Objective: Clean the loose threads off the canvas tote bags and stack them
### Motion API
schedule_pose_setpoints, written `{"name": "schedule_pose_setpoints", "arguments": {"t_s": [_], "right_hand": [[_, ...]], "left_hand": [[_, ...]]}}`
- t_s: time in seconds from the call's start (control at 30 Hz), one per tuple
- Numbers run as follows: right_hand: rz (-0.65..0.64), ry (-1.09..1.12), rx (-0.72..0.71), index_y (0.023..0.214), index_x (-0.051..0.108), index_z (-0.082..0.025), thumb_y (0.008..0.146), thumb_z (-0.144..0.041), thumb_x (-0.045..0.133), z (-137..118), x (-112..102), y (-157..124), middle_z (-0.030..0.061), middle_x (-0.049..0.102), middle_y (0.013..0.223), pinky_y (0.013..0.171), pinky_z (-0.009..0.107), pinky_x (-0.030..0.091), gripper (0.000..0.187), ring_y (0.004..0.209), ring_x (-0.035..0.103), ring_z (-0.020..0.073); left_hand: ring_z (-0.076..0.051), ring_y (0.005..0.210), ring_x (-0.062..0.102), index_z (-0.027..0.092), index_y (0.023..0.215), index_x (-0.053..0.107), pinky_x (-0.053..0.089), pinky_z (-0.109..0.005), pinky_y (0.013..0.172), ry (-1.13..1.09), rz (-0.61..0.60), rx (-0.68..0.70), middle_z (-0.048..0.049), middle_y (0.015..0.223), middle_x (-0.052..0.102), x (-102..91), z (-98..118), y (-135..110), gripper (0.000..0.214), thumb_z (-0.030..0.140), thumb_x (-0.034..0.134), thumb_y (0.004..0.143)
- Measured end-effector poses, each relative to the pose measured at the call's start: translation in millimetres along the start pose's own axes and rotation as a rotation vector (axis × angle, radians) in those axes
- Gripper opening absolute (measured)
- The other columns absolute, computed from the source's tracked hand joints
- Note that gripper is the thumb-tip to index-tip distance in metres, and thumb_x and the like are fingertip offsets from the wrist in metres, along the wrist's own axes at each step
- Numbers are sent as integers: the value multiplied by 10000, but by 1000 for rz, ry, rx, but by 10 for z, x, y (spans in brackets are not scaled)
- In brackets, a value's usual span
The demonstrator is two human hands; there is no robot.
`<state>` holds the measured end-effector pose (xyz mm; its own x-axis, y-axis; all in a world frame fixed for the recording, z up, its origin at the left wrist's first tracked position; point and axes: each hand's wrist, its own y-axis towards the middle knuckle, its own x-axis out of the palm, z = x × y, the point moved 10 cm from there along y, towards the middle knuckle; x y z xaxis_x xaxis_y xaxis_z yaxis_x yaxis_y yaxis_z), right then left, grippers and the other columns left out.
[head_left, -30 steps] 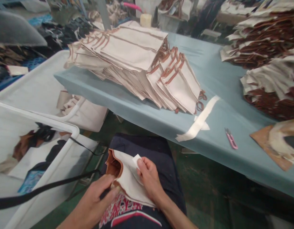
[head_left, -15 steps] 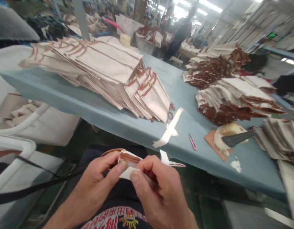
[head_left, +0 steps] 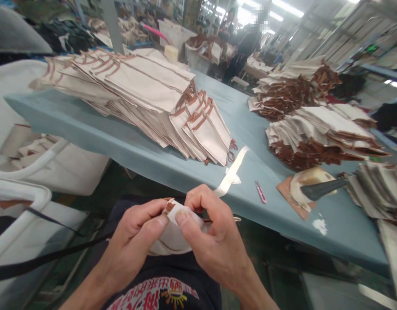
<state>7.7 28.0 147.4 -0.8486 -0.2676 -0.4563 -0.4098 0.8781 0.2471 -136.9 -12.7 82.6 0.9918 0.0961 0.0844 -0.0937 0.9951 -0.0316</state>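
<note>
Over the person's lap, just in front of the near edge of a blue cloth-covered table (head_left: 85, 129), both hands are clamped on one cream fabric piece with brown trim (head_left: 172, 242). The left hand (head_left: 136, 228) pinches its upper edge between thumb and forefinger, beside the exposed trim. The right hand (head_left: 216, 232) presses its thumb onto a small white flat tab (head_left: 176, 209), which lies against that same edge; the right fingers curl behind. The fabric's lower part hangs below both hands.

On the table beyond, a white narrow strip (head_left: 233, 170) lies nearest the right hand. To its right are pink-handled metal snips (head_left: 260, 192), then a tan flat board (head_left: 294, 196) bearing a cream-coated rounded object with a dark handle. Behind the strip leans a large pile of cream, brown-edged fabric pieces (head_left: 146, 82). White plastic bins (head_left: 64, 215) stand at left.
</note>
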Motion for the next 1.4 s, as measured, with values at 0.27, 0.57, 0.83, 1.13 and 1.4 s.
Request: {"name": "schedule_pose_setpoints", "arguments": {"t_s": [0.27, 0.57, 0.83, 1.13, 1.4], "right_hand": [[-2, 64, 76, 766, 506, -253, 942, -273, 639, 126, 93, -24, -20, 598, 793, 681, 310, 421, 222, 734, 549, 160], [-84, 64, 120, 769, 495, -255, 921, -306, 626, 161, 178, 14, -33, 575, 774, 682, 308, 414, 208, 714, 533, 155], [-121, 41, 139, 766, 507, -256, 921, -286, 628, 190, 240, 8, -44, 570, 744, 661, 299, 398, 199, 700, 527, 150], [-6, -24, 36, 776, 473, -264, 915, -242, 614, 126, 245, -48, -31, 574, 774, 674, 310, 409, 199, 704, 550, 156], [77, -36, -11, 779, 480, -267, 926, -217, 615, 130, 249, -107, -15, 605, 783, 676, 305, 441, 206, 708, 585, 158]], "left_hand": [[-215, 661, 634, 186, 883, 919, 514, -266, 601, -28, -16, -7, -71, 751, 780, -18, -151, -54, 330, 426, 715, 979], [-206, 664, 600, 153, 892, 907, 510, -271, 613, -122, -55, -90, -75, 747, 729, -92, -345, -60, 341, 458, 760, 935], [-210, 621, 571, 150, 676, 835, 477, -277, 550, -234, 29, -249, -90, 682, 712, -90, -408, -30, 327, 474, 819, 711], [-198, 636, 578, 164, 748, 857, 476, -256, 572, -60, -8, -51, -69, 703, 713, -130, -271, -50, 304, 440, 787, 853], [-169, 524, 583, 195, 615, 778, 447, -237, 513, 191, 96, 105, -22, 592, 687, -112, 61, 5, 315, 374, 709, 866]]}}
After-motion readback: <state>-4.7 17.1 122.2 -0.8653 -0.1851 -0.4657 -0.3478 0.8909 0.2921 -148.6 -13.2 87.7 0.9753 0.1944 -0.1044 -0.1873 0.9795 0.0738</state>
